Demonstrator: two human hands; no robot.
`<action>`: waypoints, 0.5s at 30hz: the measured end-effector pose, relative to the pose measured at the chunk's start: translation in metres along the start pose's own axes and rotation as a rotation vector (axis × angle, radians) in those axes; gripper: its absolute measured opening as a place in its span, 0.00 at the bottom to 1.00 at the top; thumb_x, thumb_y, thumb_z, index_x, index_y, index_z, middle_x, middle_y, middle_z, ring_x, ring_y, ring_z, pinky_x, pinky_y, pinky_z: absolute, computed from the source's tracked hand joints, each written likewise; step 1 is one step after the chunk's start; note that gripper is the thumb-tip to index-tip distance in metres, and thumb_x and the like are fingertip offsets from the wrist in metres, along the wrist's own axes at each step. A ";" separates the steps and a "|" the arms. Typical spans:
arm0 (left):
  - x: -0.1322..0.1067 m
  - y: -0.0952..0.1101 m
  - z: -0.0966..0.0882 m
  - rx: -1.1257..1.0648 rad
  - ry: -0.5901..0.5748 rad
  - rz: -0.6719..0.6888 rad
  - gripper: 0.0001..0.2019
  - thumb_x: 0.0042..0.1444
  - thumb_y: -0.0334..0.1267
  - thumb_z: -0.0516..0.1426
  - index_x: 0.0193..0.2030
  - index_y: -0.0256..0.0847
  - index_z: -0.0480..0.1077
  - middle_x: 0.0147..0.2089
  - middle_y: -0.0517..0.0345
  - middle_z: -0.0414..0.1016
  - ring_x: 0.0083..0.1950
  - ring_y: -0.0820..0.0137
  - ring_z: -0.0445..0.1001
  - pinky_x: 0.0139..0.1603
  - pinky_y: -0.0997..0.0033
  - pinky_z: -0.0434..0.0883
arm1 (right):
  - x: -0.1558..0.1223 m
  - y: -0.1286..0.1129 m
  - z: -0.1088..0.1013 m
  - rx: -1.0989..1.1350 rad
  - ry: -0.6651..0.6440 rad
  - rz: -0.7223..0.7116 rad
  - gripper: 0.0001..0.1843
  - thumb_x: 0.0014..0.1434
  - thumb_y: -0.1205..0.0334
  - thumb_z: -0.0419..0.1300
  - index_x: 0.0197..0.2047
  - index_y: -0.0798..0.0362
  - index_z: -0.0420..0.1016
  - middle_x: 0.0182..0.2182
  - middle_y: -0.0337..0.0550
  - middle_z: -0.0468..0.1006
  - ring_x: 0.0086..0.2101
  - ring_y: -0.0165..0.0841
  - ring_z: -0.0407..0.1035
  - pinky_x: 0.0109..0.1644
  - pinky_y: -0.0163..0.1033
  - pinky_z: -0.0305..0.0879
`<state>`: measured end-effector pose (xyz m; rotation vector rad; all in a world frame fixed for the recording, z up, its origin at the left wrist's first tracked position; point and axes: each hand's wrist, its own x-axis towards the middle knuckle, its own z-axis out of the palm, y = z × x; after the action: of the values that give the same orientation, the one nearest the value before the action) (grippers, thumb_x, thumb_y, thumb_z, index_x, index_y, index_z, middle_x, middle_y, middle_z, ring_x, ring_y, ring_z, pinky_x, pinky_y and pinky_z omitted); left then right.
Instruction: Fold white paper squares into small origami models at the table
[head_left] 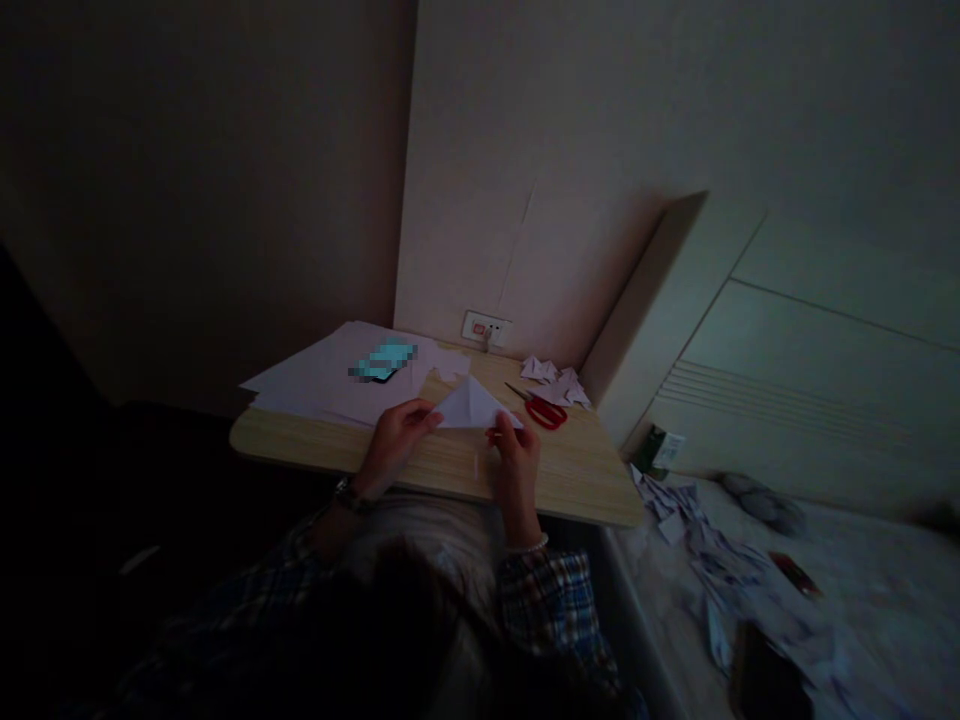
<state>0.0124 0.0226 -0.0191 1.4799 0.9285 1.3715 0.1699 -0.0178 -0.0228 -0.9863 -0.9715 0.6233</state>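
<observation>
A white sheet folded into a triangle (474,404) is held between my two hands, above the front part of a small wooden table (577,485). My left hand (401,437) pinches its left corner with thumb and fingers. At the right corner, my right hand (517,452) grips the folded paper in the same way. Red-handled scissors (546,412) lie just beyond my right hand, their blades pointing to the back left. Several folded paper pieces (555,380) sit behind the scissors.
On the table's left lie large white sheets (315,385) with a phone (384,360), its screen lit, on top. A wall socket (487,328) with a plug is behind the table. To the right, a bed (862,560) carries many folded papers (705,540) and a dark object (769,675).
</observation>
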 end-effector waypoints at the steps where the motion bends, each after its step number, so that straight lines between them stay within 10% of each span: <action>1: -0.001 0.001 0.000 0.008 0.004 0.004 0.12 0.42 0.44 0.62 0.26 0.36 0.71 0.26 0.61 0.72 0.31 0.70 0.70 0.35 0.74 0.67 | -0.001 -0.001 0.000 -0.014 0.030 -0.028 0.15 0.53 0.50 0.58 0.25 0.54 0.69 0.18 0.32 0.65 0.22 0.26 0.59 0.29 0.33 0.55; 10: -0.002 0.006 -0.002 -0.046 0.121 0.001 0.15 0.43 0.47 0.62 0.30 0.36 0.71 0.27 0.60 0.73 0.33 0.70 0.70 0.36 0.73 0.67 | -0.001 -0.004 0.001 0.019 -0.063 0.013 0.11 0.51 0.54 0.61 0.28 0.53 0.73 0.21 0.35 0.71 0.24 0.28 0.62 0.30 0.34 0.58; 15: -0.002 0.006 -0.001 -0.077 -0.021 -0.038 0.17 0.41 0.48 0.64 0.32 0.37 0.71 0.32 0.58 0.76 0.36 0.67 0.73 0.36 0.73 0.69 | 0.001 -0.002 0.002 0.111 -0.102 0.066 0.10 0.47 0.57 0.65 0.32 0.52 0.71 0.22 0.35 0.74 0.25 0.29 0.66 0.33 0.35 0.62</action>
<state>0.0110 0.0193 -0.0143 1.4091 0.8765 1.3471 0.1684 -0.0173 -0.0203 -0.8973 -0.9865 0.7814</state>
